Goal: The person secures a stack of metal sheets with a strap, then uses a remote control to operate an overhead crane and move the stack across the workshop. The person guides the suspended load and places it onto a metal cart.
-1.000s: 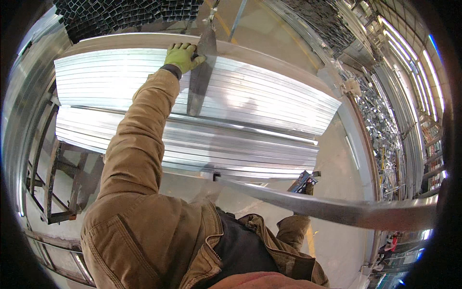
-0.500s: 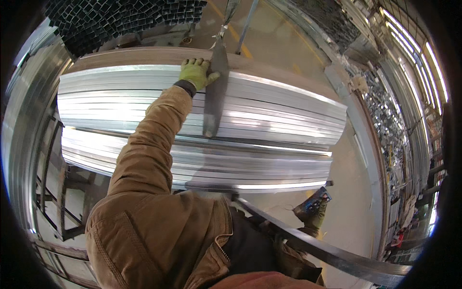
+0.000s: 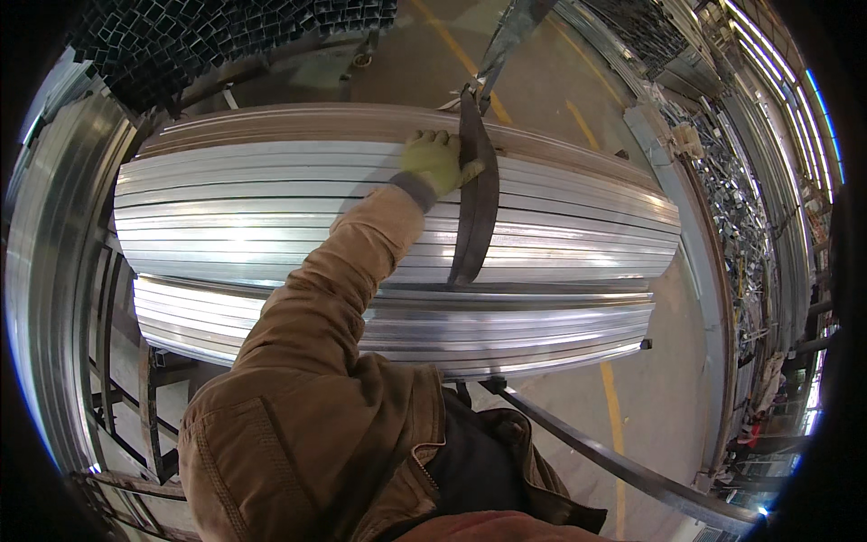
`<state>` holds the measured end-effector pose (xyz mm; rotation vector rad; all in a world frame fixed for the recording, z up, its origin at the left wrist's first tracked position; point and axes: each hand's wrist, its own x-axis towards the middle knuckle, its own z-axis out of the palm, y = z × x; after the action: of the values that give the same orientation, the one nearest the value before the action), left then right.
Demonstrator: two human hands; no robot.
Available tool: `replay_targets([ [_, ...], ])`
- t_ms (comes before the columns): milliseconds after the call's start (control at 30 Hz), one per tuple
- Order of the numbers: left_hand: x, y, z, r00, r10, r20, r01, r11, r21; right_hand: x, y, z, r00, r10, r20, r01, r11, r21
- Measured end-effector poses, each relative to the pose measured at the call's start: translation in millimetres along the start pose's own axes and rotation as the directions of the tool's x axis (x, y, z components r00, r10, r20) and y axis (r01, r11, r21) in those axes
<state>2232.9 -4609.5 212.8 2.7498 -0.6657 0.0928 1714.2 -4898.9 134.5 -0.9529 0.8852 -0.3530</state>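
Note:
My left hand [image 3: 435, 164], in a yellow-green glove, lies on the far part of a stack of long silver metal bars [image 3: 271, 217]. Its fingers rest left of a dark, wide strap [image 3: 479, 208], and the thumb reaches onto the strap. The fingers do not wrap round it. The strap runs across the stack and up to a fitting at its far edge. A lower row of shiny bars [image 3: 415, 330] lies closer to my body. My right hand is out of sight.
Dark square tubes [image 3: 226, 36] are piled at the far left. Long metal lengths [image 3: 59, 271] stand along the left beside a dark frame [image 3: 144, 406]. A grey rail [image 3: 632, 465] runs near my right side. Metal scraps [image 3: 741, 217] lie beyond a beam on the right.
My left hand and the strap have shifted right along the bars. My right hand, earlier low on the right with a dark, blue-marked item, has left the picture.

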Motion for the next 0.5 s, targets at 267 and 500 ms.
replay_targets([
  [267,1,-10,14,0.975,0.081,-0.208,-0.109,0.986,-0.129,-50,26,18,0.98,0.156,0.124,-0.139,0.981,-0.137],
  [500,0,-38,11,0.91,0.155,-0.385,-0.314,0.864,-0.394,-78,34,46,0.903,0.282,0.323,-0.182,0.934,-0.306],
])
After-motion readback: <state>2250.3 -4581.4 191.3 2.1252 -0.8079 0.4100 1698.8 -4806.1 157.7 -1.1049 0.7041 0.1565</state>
